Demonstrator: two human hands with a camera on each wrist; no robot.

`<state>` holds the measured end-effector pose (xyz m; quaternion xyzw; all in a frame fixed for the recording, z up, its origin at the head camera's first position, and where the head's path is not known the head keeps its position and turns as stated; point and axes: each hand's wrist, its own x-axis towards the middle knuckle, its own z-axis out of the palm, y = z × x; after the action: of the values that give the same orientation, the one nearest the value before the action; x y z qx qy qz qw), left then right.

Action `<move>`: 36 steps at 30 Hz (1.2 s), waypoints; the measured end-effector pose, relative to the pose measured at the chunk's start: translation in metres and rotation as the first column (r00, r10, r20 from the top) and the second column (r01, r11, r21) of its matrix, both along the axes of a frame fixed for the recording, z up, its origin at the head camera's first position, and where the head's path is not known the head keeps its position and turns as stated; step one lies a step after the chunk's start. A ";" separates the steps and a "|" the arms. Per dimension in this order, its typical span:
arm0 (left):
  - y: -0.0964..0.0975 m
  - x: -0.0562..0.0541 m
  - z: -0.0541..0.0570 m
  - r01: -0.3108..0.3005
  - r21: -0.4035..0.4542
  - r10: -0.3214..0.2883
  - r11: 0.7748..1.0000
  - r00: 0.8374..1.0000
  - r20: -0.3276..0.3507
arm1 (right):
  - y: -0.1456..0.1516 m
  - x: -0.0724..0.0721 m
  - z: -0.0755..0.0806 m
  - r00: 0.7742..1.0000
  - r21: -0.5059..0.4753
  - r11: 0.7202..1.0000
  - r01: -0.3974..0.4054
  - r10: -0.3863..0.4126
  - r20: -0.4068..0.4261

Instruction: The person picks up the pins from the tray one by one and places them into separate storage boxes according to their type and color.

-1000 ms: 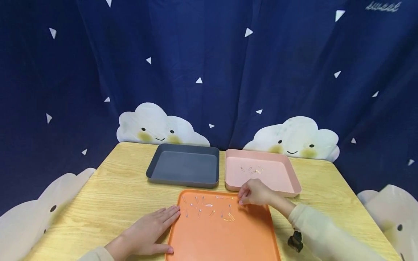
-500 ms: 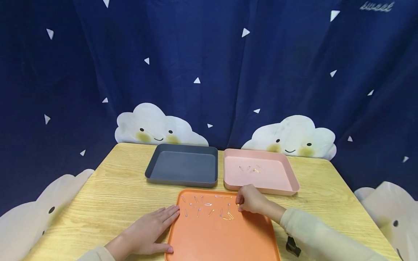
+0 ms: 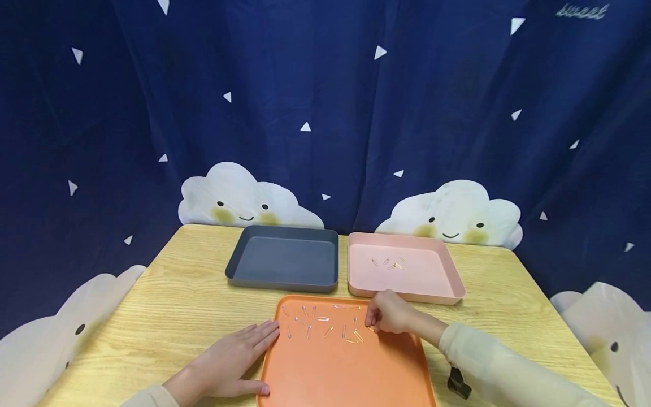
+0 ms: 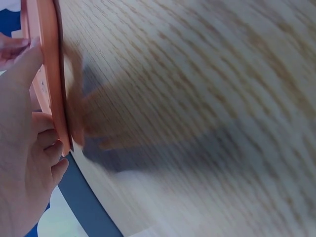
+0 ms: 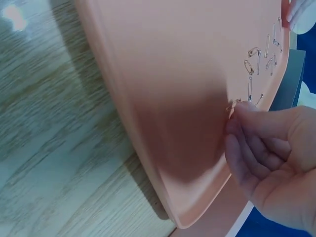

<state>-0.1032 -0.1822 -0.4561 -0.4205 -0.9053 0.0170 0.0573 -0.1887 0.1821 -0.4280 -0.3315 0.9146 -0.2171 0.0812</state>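
Observation:
An orange tray [image 3: 341, 373] lies on the table with several silver and gold safety pins [image 3: 328, 332] scattered over its far part. My right hand [image 3: 390, 312] is over the tray's far right part, its thumb and forefinger pinching a gold safety pin [image 5: 231, 105] close above the tray surface. The pin's other end is hidden by the fingertips. My left hand [image 3: 231, 359] rests at the tray's left edge, fingers straight on the rim and thumb apart nearer the front. In the left wrist view its fingers [image 4: 48, 143] lie along the orange rim.
Behind the orange tray stand a dark grey tray [image 3: 285, 282] on the left and a pink tray [image 3: 407, 240] on the right. Several gold pins [image 3: 395, 266] lie in the pink one. A dark blue curtain [image 3: 285, 85] with cloud prints hangs behind the wooden table [image 3: 193, 271].
My right hand has come a little nearer and lower over the orange tray, and a gold safety pin now shows at its fingertips. The left hand has stayed on the rim.

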 end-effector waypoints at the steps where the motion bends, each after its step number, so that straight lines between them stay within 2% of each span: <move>1: 0.000 0.000 0.000 0.001 -0.001 -0.001 1.000 1.000 0.001 | 0.001 0.000 0.000 1.000 0.004 1.000 0.008 -0.008 0.002; 8: 0.001 0.000 0.001 0.000 -0.003 0.000 1.000 1.000 0.020 | 0.003 0.002 -0.006 0.997 0.031 0.999 0.044 -0.042 -0.069; 19: 0.001 0.001 0.001 0.002 0.013 -0.002 1.000 1.000 0.016 | -0.001 0.006 -0.006 0.991 0.066 0.998 -0.002 0.010 -0.131; 22: 0.001 0.001 0.001 0.000 0.012 -0.001 1.000 1.000 0.011 | 0.001 0.003 -0.005 0.993 0.047 0.999 -0.026 0.031 -0.113; 24: 0.001 0.001 0.001 -0.002 0.011 0.002 1.000 1.000 0.017 | 0.003 0.001 -0.006 0.997 0.011 1.000 -0.029 0.029 -0.066; 27: 0.002 0.001 0.001 -0.007 0.006 0.007 1.000 0.999 0.033 | 0.005 -0.003 -0.008 0.995 -0.085 0.996 0.008 0.001 0.102; 28: 0.002 0.001 0.001 -0.008 0.006 0.008 1.000 0.999 0.037 | 0.005 -0.004 -0.008 0.983 -0.128 0.991 0.038 -0.013 0.185; 29: 0.002 0.001 0.001 -0.009 0.006 0.009 1.000 0.999 0.040 | 0.005 -0.004 -0.009 0.961 -0.172 0.982 0.073 -0.023 0.277; 30: 0.002 0.001 0.001 -0.009 0.006 0.009 1.000 0.999 0.039 | 0.005 -0.005 -0.010 0.931 -0.214 0.970 0.113 -0.028 0.365; 32: 0.001 0.001 0.000 -0.007 0.008 0.007 1.000 1.000 0.028 | 0.005 -0.006 -0.011 0.857 -0.277 0.941 0.195 -0.026 0.514; 34: 0.001 0.000 0.000 -0.003 0.011 0.003 1.000 1.000 0.015 | 0.006 -0.008 -0.012 0.791 -0.316 0.912 0.262 -0.015 0.611; 36: 0.001 0.000 -0.001 -0.001 0.013 0.000 1.000 1.000 0.007 | 0.006 -0.010 -0.012 0.741 -0.336 0.888 0.314 -0.007 0.672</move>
<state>-0.1033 -0.1815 -0.4570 -0.4199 -0.9057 0.0095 0.0566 -0.1985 0.1886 -0.4401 -0.1617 0.7825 -0.5205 0.3009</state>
